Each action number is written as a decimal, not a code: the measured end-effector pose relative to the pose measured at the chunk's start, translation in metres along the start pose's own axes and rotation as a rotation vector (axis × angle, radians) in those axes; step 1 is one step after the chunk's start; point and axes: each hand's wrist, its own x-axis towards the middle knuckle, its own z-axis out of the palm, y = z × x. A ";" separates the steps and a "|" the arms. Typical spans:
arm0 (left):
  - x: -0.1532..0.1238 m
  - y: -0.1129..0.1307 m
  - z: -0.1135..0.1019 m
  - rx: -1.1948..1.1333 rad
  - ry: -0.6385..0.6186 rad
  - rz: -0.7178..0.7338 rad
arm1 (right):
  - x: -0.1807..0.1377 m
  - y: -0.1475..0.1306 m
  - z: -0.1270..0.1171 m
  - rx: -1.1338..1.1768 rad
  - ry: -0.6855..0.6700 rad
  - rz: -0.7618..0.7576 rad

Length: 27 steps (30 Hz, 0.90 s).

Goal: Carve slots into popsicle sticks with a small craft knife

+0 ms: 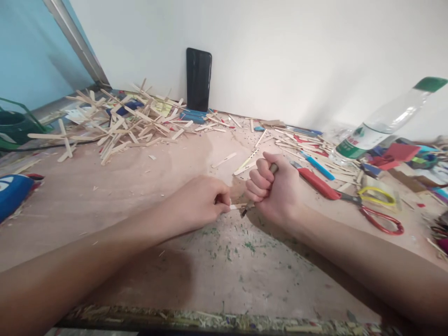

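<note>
My left hand (199,203) pinches the end of a pale wooden craft stick (238,206) just above the table. My right hand (276,191) is closed in a fist round a slim carving tool (249,205). The tool's dark tip points down and left, beside the stick; whether it touches the wood I cannot tell. Most of the handle is hidden by my fingers, and its top end shows above the fist. Green flecks and wood chips lie on the tabletop (224,280) below my hands. Beyond them are a loose stick (224,160) and a notched stick (247,161).
A pile of craft sticks (133,119) fills the back left. A black phone (199,79) leans against the wall. On the right are red-handled scissors (381,220), a red-handled tool (320,183), a blue pen-like tool (318,165) and a tilted plastic bottle (378,128). A blue object (14,193) sits left.
</note>
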 end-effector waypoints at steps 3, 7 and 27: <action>-0.001 0.001 -0.001 0.008 -0.005 -0.001 | -0.003 -0.007 0.005 -0.002 -0.026 -0.037; -0.001 -0.001 -0.001 0.030 -0.013 0.010 | -0.004 -0.014 0.009 -0.023 -0.056 -0.112; -0.006 -0.009 0.003 0.422 -0.016 0.345 | -0.003 -0.009 0.008 -0.119 -0.088 -0.186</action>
